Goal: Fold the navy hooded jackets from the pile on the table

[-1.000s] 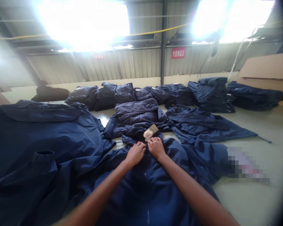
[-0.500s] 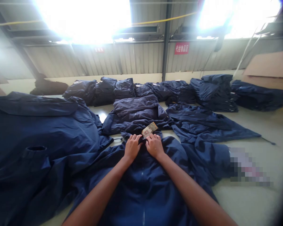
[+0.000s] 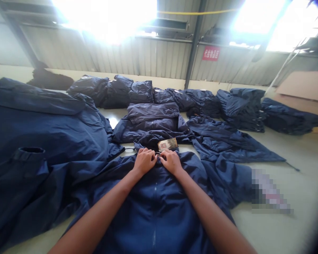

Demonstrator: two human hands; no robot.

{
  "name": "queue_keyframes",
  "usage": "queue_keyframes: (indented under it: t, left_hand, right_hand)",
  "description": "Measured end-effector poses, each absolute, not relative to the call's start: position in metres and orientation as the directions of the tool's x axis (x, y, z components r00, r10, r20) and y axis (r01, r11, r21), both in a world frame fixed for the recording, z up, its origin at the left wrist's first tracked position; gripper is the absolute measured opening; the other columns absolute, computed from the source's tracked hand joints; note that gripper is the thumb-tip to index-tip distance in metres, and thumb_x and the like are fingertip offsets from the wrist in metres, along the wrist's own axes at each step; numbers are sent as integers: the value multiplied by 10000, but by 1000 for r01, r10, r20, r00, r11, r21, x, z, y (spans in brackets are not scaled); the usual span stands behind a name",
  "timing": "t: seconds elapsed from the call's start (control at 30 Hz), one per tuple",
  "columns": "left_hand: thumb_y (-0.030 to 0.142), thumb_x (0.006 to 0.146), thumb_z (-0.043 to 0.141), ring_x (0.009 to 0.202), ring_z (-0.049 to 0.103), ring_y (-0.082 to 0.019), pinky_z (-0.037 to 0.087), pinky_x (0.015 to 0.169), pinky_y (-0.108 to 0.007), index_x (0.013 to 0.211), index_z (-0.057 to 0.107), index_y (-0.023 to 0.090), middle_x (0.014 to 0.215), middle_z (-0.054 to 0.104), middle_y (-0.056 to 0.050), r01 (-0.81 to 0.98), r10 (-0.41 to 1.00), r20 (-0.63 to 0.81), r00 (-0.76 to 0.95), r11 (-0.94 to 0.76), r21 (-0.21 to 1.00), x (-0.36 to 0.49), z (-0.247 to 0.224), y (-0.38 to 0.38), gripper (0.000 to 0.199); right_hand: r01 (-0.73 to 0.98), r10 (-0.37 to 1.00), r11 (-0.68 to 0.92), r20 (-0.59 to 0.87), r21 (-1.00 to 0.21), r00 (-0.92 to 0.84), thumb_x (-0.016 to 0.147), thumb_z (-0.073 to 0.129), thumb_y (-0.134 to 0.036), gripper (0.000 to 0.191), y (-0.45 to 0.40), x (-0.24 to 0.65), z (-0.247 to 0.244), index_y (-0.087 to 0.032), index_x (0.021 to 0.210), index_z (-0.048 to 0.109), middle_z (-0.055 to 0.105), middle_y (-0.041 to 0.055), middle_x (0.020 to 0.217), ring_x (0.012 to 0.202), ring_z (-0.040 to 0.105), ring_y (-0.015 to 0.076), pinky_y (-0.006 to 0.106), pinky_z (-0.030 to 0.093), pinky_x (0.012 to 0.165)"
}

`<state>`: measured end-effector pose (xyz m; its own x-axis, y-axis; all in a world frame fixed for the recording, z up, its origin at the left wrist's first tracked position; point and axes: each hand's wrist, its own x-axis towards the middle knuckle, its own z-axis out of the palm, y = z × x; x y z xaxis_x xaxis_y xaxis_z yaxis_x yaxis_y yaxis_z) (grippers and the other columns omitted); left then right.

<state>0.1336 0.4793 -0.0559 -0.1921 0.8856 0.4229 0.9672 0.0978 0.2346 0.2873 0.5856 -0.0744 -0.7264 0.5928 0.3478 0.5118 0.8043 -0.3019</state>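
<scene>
A navy jacket (image 3: pixel 145 204) lies spread in front of me, its zipper running down the middle. At its collar, my left hand (image 3: pixel 145 160) has its fingers closed on the collar edge. Just to the right, my right hand (image 3: pixel 171 161) pinches the same edge, thumb and fingers together. A small gap parts the two hands. Right behind them a printed paper hang tag (image 3: pixel 168 144) lies on the collar. The jacket's right-side sleeve (image 3: pixel 233 180) stretches out over the pale surface.
Another large navy garment (image 3: pixel 50 130) covers the left side. Beyond the collar lies a folded jacket (image 3: pixel 153 118), with a navy garment (image 3: pixel 228 139) to its right. Several folded stacks (image 3: pixel 241 107) line the back. A cardboard box (image 3: pixel 304 84) stands at the back right.
The view has tilted and shifted slightly. The hang tag has turned to lie flatter behind my hands. Both hands remain at the collar, a little further apart.
</scene>
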Motion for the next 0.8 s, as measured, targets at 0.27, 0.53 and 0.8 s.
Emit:
queue_keyframes:
  t: [0.27,0.53,0.8]
  left_hand:
    - [301,991,584,991,717,-275,431,976,-422,970,782,227,969,782,-86,954,903,347,-254,175,243,134,-63,482,212]
    - [263,972,653,1077,670,-261,444,1001,-417,1163,807,280,1059,770,-47,919,885,390,-254,96,381,126,-68,489,247]
    - [212,943,675,1172,669,-268,458,1095,-443,1158,810,286,1215,794,-31,893,885,417,-209,-1,451,121,-74,494,264]
  right_hand:
    - [649,677,729,368,-218,-637,1049,532,-285,272,579,285,-73,-198,1051,790,755,118,1114,1056,659,252,378,394,976]
    - [518,658,753,440,-406,-611,978,593,-179,278,592,288,-76,-249,1161,791,766,59,1155,1105,659,232,359,424,1045]
    - [407,632,765,460,-499,-624,907,737,-157,341,599,287,-84,-242,1237,740,807,24,1103,1034,724,216,340,493,1003]
